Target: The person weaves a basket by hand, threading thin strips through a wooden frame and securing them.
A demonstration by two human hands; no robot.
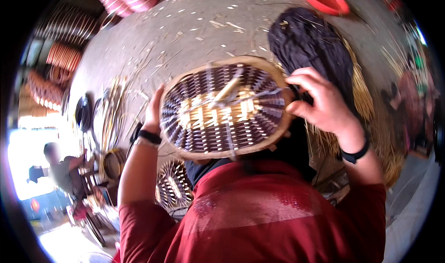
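Observation:
Held out in front of my body is an oval woven basket (266,124) in dark brown and pale strips, with a light wooden rim. Its slatted middle faces up. A short pale stick (225,92) lies slantwise over that middle, and thin whitish strips cross the weave. My left hand (154,111) grips the basket's left end; most of its fingers are hidden behind the rim. At the right end, the thumb and forefinger of my right hand (320,98) curl round the rim. The picture is slightly blurred there.
A dark cloth (310,45) covers a bundle of straw (364,96) at the right. Beyond it sits a red basin (325,0). Loose canes (111,114) and stacked baskets (64,57) stand on the left. Another woven piece (174,186) lies by my left arm. A person (65,170) sits far left.

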